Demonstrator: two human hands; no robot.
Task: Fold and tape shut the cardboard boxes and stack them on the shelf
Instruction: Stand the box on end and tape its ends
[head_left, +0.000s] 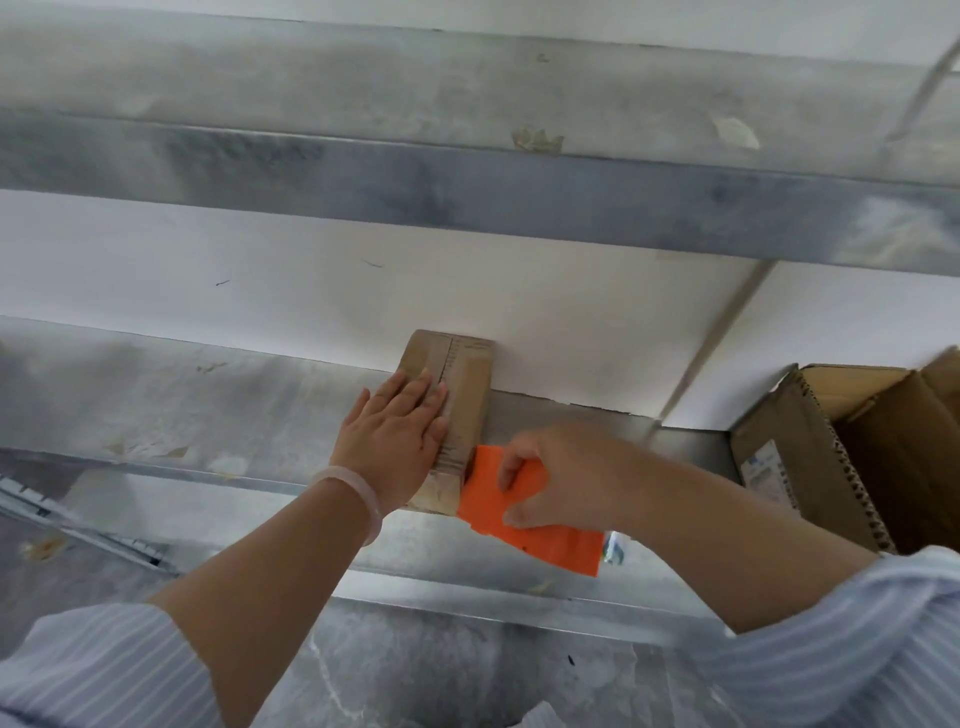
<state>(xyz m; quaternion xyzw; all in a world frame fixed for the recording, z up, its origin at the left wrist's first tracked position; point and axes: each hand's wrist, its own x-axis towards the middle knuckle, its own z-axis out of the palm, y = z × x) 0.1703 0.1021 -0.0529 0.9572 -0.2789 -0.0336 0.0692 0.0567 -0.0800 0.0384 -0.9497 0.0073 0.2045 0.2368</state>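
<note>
A small closed cardboard box (465, 387) lies on the metal shelf (218, 415), its far end against the white wall. Printed scale marks and a strip of tape run along its top. My left hand (397, 441) rests flat on the box with straight fingers. At the box's near right corner, my right hand (550, 475) grips an orange tape dispenser (540, 540), whose front edge touches the box end.
A large open cardboard box (852, 452) stands on the same shelf at the right. A second metal shelf (467, 171) runs overhead. Below the shelf edge lies a grey floor (441, 670). Bits of old tape stick to both shelves.
</note>
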